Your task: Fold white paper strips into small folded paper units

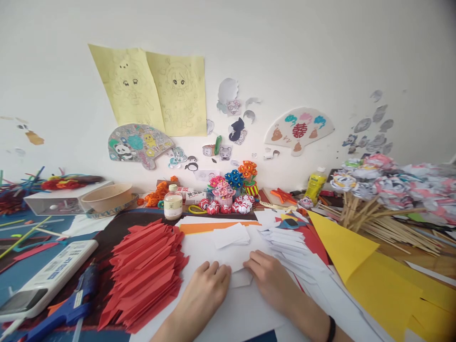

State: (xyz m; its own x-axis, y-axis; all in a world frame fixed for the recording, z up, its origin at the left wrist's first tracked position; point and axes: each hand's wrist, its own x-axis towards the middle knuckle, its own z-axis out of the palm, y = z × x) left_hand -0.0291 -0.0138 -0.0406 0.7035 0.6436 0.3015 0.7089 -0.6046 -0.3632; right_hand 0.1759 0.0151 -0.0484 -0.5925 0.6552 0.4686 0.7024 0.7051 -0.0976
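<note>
Both hands rest low in the middle of the view, pressed flat on a small folded piece of white paper (239, 276) that lies on a larger white sheet (245, 313) on the table (21, 270). The left hand (204, 289) has its fingers together and curled down onto the left edge of the folded piece; the right hand (272, 280), with a black band at the wrist, lays its fingers close together over the right edge. Just left of the left hand sits a fanned stack of red folded paper strips (146, 270). A blue glue gun (71, 304) and a white remote-like device (46, 280) lie farther left. Behind the hands rests a small pile of white folded slips (231, 235), and to the right a row of white folded pieces (288, 242) beside a yellow sheet of paper (342, 244). A small bottle with a white cap (173, 202) stands near the wall.
</note>
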